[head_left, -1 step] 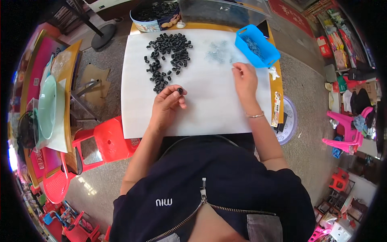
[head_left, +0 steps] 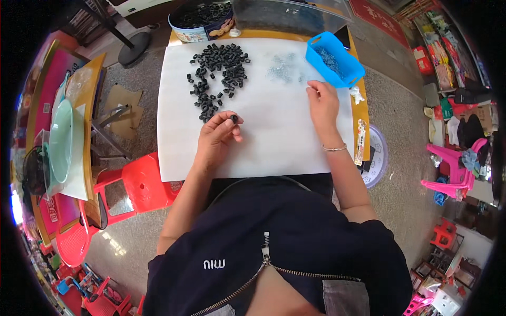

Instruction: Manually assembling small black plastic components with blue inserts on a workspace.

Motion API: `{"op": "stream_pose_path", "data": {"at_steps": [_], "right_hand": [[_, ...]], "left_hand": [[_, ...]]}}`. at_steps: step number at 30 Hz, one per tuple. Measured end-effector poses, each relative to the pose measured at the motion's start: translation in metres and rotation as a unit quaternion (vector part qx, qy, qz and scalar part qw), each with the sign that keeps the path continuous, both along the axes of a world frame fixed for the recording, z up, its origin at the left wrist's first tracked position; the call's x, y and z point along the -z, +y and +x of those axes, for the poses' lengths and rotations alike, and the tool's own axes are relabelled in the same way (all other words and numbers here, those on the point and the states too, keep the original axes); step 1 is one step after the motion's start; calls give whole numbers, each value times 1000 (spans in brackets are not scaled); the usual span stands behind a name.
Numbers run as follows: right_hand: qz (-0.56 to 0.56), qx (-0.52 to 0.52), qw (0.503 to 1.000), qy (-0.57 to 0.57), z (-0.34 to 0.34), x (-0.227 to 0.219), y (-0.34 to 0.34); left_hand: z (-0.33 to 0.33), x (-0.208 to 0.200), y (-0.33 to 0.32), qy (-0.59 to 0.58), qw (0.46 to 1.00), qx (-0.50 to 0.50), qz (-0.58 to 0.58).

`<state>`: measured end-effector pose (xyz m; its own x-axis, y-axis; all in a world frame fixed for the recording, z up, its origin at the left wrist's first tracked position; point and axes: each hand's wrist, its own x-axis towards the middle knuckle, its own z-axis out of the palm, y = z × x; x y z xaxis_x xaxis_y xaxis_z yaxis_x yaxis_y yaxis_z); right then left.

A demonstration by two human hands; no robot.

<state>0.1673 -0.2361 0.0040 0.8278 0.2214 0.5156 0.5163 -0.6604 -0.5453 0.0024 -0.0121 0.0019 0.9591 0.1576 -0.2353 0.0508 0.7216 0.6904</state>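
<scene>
My left hand [head_left: 215,132] is over the white board [head_left: 274,142], pinching a small black plastic ring-like part [head_left: 234,119] between thumb and fingers, its round hole turned up. Just beyond it spreads a heap of similar black parts [head_left: 219,58]. Off to the right, my right hand [head_left: 322,108] is closed, thumb against the curled fingers; whatever sits at the tips is too small to make out. It is beside a thin scatter of tiny shiny pieces [head_left: 284,68], near a blue plastic basket [head_left: 348,79] with more tiny pieces inside.
At the far edge stand a round tin [head_left: 190,35] full of black parts and a clear bin [head_left: 284,20]. A red plastic stool [head_left: 145,181] is close on the left. On the right, a round purple-rimmed basin [head_left: 378,158] sits below the table's edge.
My right hand has shifted very slightly to the right, away from the scattered pieces. The left hand keeps the black part in the same place.
</scene>
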Motion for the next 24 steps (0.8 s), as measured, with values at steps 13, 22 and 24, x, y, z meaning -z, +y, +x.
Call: {"op": "stream_pose_path", "data": {"at_steps": [13, 22, 24], "right_hand": [[-69, -10, 998, 0, 21, 9, 18], [122, -105, 965, 208, -22, -9, 21], [136, -135, 950, 246, -29, -10, 25]], "left_hand": [[1, 0, 2, 0, 1000, 14, 17], [16, -31, -4, 83, 779, -43, 620], [21, -19, 5, 29, 717, -57, 694]]}}
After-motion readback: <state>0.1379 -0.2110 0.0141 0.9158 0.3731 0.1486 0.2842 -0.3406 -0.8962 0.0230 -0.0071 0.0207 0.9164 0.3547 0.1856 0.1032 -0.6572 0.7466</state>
